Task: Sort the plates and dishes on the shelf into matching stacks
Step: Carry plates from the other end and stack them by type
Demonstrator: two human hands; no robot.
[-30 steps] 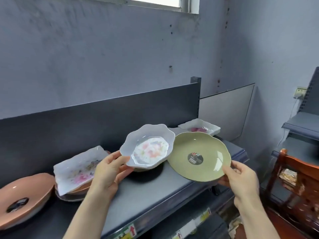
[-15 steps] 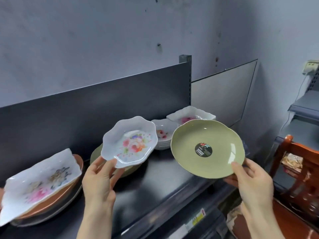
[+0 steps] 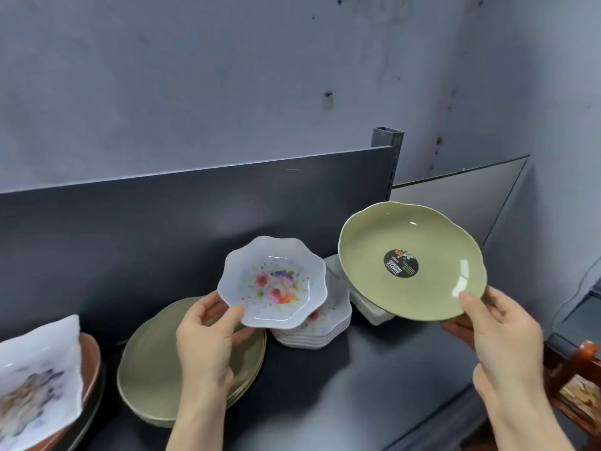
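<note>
My left hand [image 3: 208, 340] holds a white scalloped dish with a flower print [image 3: 271, 281] by its near rim, tilted toward me, above a stack of matching floral dishes [image 3: 325, 323]. A green plate with a round black sticker [image 3: 411, 266] is gripped at its lower right edge by my right hand [image 3: 497, 333] and held up over the right part of the dark shelf [image 3: 374, 385]. A stack of green plates [image 3: 149, 362] lies on the shelf under my left wrist. White square dishes [image 3: 370, 307] sit behind the held green plate, mostly hidden.
At the far left a white square floral plate [image 3: 35, 382] rests on copper-coloured plates [image 3: 91, 356]. The shelf's dark back panel [image 3: 162, 229] rises behind the stacks. A wooden chair [image 3: 579, 379] stands at the lower right, beyond the shelf's end.
The view has shifted right and closer. Both hands have moved right with their dishes: the floral dish now hovers over the matching stack, and the green plate has risen.
</note>
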